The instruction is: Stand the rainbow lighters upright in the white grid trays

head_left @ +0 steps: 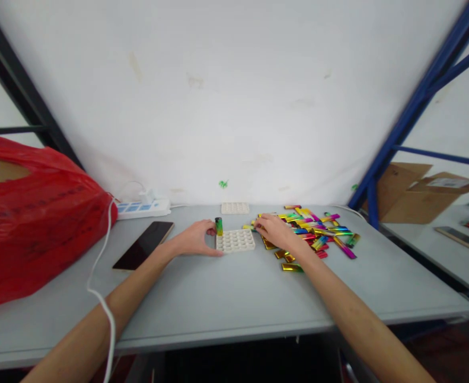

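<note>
A white tray with round holes (236, 241) lies on the grey table (226, 298). One shiny multicoloured lighter (219, 226) stands upright in its far left corner. My left hand (196, 239) rests against the tray's left edge, fingers curled beside that lighter. My right hand (273, 232) reaches into a pile of several shiny lighters (318, 231) to the tray's right, fingers pinched on one of them at the pile's left end.
A second white tray (235, 208) sits by the wall. A dark phone (144, 244) lies to the left, with a power strip (142, 208) and white cable (106, 298). A red plastic bag (30, 218) fills the left side. Cardboard boxes (418, 194) stand at right.
</note>
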The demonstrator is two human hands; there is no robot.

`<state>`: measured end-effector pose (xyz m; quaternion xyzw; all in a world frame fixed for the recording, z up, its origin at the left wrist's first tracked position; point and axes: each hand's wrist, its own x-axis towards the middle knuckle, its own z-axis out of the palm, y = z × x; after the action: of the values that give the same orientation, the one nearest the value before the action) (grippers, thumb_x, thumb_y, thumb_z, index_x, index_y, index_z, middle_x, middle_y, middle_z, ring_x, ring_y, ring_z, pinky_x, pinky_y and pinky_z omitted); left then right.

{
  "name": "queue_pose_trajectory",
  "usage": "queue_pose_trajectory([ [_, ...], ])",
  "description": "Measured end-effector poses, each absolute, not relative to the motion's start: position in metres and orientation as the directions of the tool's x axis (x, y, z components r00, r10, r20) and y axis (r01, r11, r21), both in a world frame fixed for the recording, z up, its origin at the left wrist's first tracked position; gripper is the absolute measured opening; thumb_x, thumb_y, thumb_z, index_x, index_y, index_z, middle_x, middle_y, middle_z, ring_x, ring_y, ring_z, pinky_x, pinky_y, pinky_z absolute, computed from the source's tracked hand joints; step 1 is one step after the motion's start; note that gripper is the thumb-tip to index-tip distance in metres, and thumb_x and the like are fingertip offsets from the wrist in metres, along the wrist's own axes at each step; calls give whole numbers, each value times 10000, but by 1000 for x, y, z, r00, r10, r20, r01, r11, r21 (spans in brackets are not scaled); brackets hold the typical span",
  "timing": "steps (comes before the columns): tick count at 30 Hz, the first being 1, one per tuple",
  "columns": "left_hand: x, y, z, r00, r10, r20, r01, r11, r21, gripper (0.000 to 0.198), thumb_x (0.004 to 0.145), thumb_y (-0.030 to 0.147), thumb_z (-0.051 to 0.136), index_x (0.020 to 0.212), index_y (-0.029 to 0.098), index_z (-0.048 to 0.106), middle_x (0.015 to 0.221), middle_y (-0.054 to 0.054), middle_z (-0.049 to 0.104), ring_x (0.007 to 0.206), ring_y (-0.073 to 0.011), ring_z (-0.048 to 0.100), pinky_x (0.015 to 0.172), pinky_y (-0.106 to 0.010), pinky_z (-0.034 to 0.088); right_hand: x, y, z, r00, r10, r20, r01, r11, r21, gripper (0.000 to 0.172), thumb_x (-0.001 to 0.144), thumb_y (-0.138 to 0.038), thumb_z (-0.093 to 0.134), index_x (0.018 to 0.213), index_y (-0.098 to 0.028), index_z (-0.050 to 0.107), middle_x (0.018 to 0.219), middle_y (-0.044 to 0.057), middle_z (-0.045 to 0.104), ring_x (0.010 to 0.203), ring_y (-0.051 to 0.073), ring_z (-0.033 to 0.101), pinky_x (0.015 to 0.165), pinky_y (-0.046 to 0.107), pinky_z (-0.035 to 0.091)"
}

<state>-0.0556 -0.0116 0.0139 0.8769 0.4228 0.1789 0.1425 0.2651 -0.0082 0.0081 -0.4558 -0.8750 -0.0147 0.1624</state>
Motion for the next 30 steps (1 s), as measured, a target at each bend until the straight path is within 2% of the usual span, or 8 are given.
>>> queue_pose_trajectory([
  [5,-52,-14,13,579,787,210,686,-611,395,633,631,705,864,960,199,671,1011,-68,705,938,-295,688,865,-375,532,272,0,6,-444,791,421,772,576,-269,161,1045,-138,594,1051,-164,753,1034,106,761,974,218,718,946,340,530],
  [10,-38,-18,7,584,773,248,665,-631,400,623,670,709,851,985,201,676,1017,-70,691,951,-291,673,871,-374,516,285,5,12,-142,755,640,630,568,-530,145,950,-235,720,1080,-184,759,1072,106,793,860,224,772,904,396,613],
  [14,-26,-22,3,592,756,279,641,-652,406,593,699,706,841,963,207,659,1000,-65,681,949,-287,660,877,-375,507,286,6,13,53,834,549,373,494,-786,313,882,-438,784,1082,-199,760,988,96,828,913,274,807,848,423,664],
  [17,-24,-24,2,596,749,289,631,-660,407,584,701,709,841,948,215,650,996,-61,677,942,-285,655,868,-372,506,282,5,11,94,881,464,219,437,-873,454,836,-514,803,1160,-202,734,991,100,840,936,290,813,835,440,676],
  [21,-25,-24,4,595,749,292,626,-659,416,584,700,712,841,943,216,651,986,-56,677,936,-285,659,856,-370,506,272,1,10,107,838,536,209,508,-836,439,865,-500,793,1183,-208,709,992,88,835,952,270,814,911,426,653],
  [24,-25,-24,4,597,749,287,625,-659,418,580,698,705,846,944,215,657,980,-57,681,941,-287,663,854,-370,506,260,-4,8,35,775,631,283,598,-750,349,924,-471,760,1157,-216,710,1003,80,819,931,247,807,873,382,650],
  [27,-25,-24,4,591,754,286,630,-653,420,585,694,703,852,947,212,661,979,-60,684,947,-291,664,857,-371,507,248,-10,3,-173,680,712,383,713,-588,229,986,-415,707,1096,-216,736,1030,86,801,929,227,784,853,353,634],
  [30,-25,-24,2,586,757,288,631,-650,424,599,687,710,851,966,215,661,991,-59,688,943,-291,664,861,-373,512,242,-15,1,-405,612,680,435,783,-445,148,1024,-314,670,1095,-215,755,1057,84,795,978,212,759,902,336,602],
])
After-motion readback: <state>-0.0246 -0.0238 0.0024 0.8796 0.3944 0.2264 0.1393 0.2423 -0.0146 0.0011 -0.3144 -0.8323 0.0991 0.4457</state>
